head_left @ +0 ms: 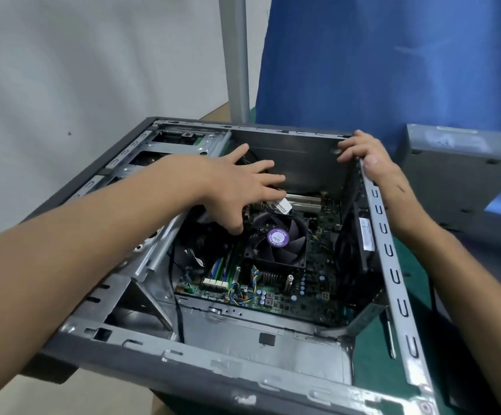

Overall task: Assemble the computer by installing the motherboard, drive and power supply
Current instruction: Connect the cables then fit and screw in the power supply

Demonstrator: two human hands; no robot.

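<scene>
open case (243, 381), motherboard (312, 295) printed "ddr3 1600"

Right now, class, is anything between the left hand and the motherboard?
Partly: just below the left hand, a black fan and a labelled cable sit on the motherboard; the case is open above.

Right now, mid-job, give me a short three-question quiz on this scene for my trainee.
1. True or false: the motherboard sits inside the case.
2. The right hand grips: A a cable, B the case's rim, C a screwdriver.
3. Fill in: the left hand, fingers spread, reaches into the case, thumb beside the cooler ___.
Key: 1 true; 2 B; 3 fan.
</scene>
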